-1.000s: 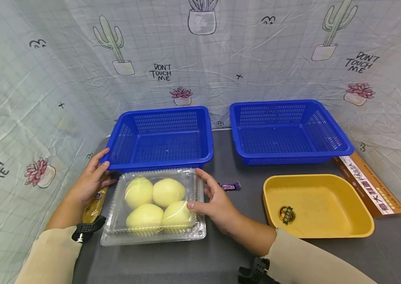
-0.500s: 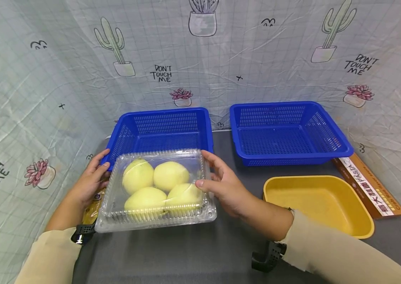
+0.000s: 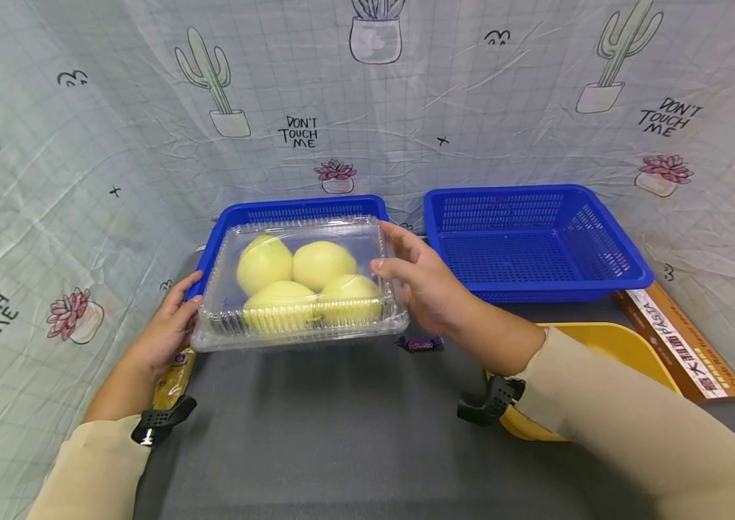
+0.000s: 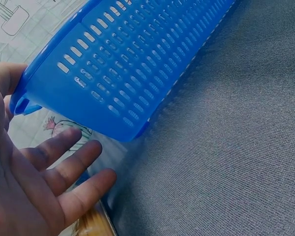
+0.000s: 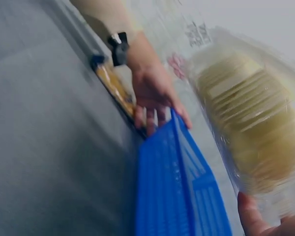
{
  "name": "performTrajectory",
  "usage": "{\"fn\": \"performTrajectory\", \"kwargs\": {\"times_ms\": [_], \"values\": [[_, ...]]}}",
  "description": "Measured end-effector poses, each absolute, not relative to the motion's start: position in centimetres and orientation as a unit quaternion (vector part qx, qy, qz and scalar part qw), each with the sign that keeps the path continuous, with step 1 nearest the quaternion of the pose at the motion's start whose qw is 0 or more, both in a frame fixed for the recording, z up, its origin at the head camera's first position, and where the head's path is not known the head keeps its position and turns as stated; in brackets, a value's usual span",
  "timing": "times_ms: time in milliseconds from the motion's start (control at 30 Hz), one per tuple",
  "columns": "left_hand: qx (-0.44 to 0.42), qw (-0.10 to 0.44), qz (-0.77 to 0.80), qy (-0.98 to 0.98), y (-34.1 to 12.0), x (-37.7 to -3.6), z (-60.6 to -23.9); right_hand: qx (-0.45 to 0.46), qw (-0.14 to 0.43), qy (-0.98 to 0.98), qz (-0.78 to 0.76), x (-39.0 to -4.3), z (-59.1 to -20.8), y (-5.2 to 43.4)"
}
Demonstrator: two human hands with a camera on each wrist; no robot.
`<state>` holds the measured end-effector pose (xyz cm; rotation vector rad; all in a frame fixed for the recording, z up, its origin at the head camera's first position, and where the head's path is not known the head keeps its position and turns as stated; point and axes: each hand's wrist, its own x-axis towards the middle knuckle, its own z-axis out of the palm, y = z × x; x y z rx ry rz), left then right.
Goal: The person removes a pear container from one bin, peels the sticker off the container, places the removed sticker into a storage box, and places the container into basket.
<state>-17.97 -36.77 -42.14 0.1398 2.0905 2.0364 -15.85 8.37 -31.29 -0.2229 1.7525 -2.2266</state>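
My right hand grips the right edge of a clear plastic clamshell box, its thumb on the lid. Several pale yellow-green round fruits sit inside; their exact kind is unclear. The box is raised and tilted over the front of the left blue basket, hiding most of its inside. My left hand pinches the basket's near left corner between thumb and forefinger. In the left wrist view the other fingers spread below the rim, off the basket. The right wrist view shows the fruit box blurred.
A second blue basket stands at the back right. Before it are a yellow tub, partly behind my right forearm, and a long pasta box. A purple-wrapped sweet lies mid-table. A yellow packet lies beside my left wrist.
My right hand has lifted the fruit box from the table, up and away from me, over the left basket's front. The left hand has stayed at the basket corner.
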Motion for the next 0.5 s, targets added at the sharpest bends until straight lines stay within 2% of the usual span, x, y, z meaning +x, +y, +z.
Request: {"fn": "performTrajectory", "kwargs": {"times_ms": [500], "values": [[0.021,0.127,0.643,0.755,-36.5,-18.1,-41.5,-0.028,0.151,0.64,-0.753,-23.3,-30.5,7.1]]}}
